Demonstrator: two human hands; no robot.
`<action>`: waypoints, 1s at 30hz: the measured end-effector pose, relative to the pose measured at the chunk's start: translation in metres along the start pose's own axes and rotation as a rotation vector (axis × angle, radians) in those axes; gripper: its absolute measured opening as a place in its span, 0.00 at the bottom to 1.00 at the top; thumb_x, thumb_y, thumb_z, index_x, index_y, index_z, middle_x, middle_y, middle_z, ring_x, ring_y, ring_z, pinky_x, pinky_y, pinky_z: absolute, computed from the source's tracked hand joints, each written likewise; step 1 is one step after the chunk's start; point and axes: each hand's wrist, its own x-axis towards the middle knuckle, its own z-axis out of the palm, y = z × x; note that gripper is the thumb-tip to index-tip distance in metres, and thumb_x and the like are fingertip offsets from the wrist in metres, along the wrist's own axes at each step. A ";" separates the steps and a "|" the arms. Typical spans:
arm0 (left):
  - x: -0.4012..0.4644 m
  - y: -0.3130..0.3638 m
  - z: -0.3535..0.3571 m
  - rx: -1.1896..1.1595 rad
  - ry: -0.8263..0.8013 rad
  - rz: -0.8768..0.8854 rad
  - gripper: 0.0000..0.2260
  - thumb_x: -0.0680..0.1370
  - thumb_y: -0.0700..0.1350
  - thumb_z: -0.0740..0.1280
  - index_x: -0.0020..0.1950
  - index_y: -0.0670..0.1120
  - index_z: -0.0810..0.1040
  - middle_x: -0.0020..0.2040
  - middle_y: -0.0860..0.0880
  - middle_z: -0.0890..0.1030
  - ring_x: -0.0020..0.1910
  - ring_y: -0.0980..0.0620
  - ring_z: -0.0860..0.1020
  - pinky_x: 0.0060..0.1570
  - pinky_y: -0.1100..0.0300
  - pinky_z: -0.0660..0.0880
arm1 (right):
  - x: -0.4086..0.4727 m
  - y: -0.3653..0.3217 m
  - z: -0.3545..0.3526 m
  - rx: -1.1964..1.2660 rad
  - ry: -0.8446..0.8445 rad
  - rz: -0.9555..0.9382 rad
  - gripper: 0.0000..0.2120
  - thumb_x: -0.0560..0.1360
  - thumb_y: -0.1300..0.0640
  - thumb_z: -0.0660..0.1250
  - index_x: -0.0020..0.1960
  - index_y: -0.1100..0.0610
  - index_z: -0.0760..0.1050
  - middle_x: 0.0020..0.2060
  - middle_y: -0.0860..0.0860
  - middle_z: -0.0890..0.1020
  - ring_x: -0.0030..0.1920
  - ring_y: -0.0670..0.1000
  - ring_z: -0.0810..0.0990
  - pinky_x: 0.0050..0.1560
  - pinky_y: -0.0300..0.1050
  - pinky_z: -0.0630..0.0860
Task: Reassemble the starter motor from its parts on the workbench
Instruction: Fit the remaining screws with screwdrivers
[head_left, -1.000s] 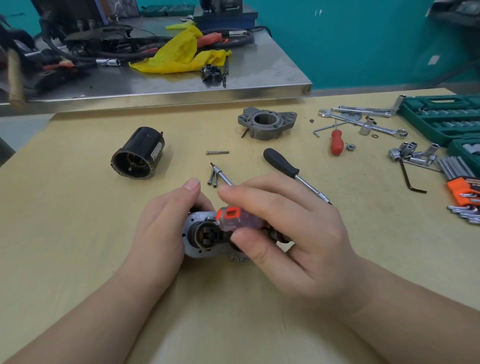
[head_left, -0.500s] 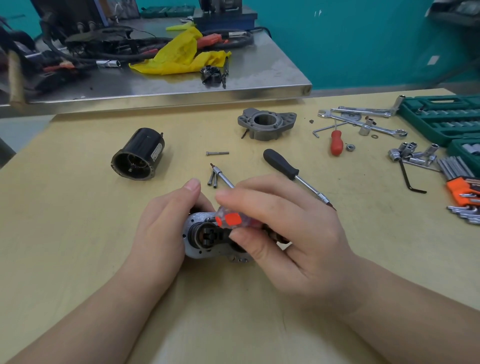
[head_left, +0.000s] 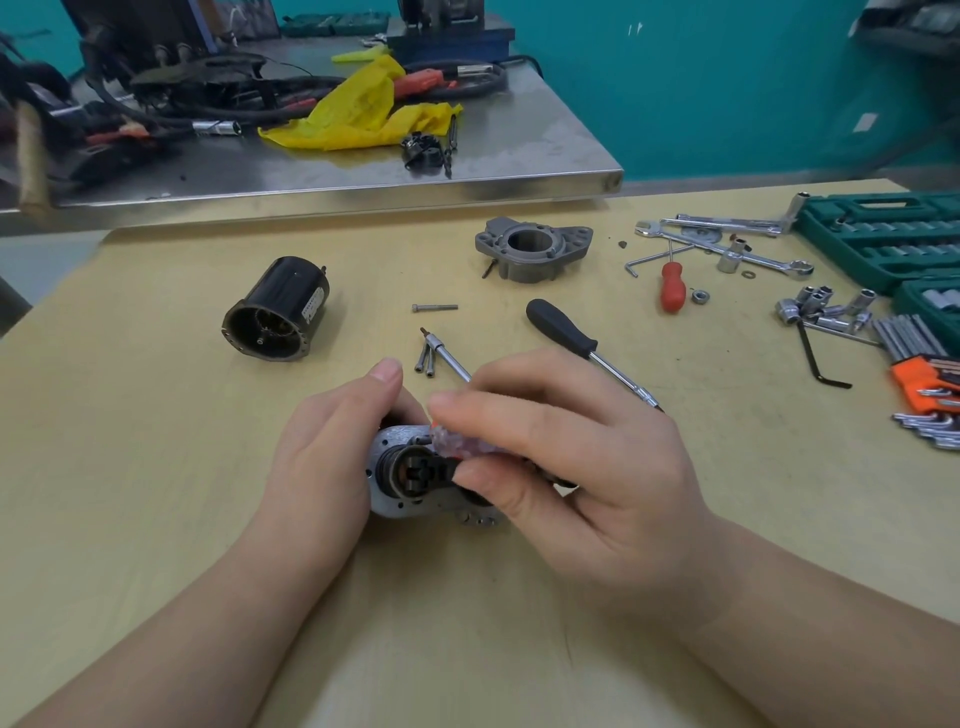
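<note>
On workbench (head_left: 156, 467), left hand (head_left: 332, 447) grips motor part (head_left: 410, 473); right hand (head_left: 566, 457) pinches screwdriver (head_left: 457, 441).

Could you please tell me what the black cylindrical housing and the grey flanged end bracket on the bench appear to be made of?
The black cylindrical motor housing looks like steel with glossy black paint, judging by its sheen. The grey flanged end bracket looks like cast aluminium: dull, matt grey, with moulded ribs. Neither can be confirmed by sight.

Bright, even light casts soft shadows, glare streaks the steel bench (head_left: 519, 150) far beyond the grip, edges bow, fingertips blur.
</note>
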 end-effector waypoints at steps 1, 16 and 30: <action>0.000 -0.002 -0.001 0.008 -0.003 -0.003 0.28 0.76 0.68 0.62 0.35 0.45 0.81 0.33 0.38 0.79 0.34 0.45 0.76 0.39 0.52 0.73 | 0.000 0.000 0.000 -0.001 -0.002 -0.006 0.15 0.82 0.64 0.69 0.68 0.63 0.77 0.54 0.61 0.81 0.50 0.52 0.82 0.52 0.40 0.77; -0.002 0.000 0.001 -0.005 0.053 -0.026 0.27 0.76 0.68 0.63 0.33 0.47 0.82 0.30 0.46 0.79 0.30 0.51 0.77 0.30 0.63 0.73 | -0.001 -0.001 -0.002 -0.005 -0.008 -0.003 0.15 0.83 0.66 0.65 0.69 0.68 0.77 0.58 0.62 0.80 0.52 0.44 0.79 0.56 0.36 0.74; -0.001 -0.001 -0.001 -0.040 0.022 -0.035 0.29 0.75 0.69 0.65 0.37 0.43 0.82 0.40 0.26 0.77 0.36 0.39 0.76 0.44 0.43 0.71 | -0.002 -0.002 -0.002 -0.030 -0.004 -0.032 0.14 0.82 0.68 0.66 0.67 0.69 0.78 0.58 0.63 0.81 0.53 0.52 0.82 0.54 0.42 0.78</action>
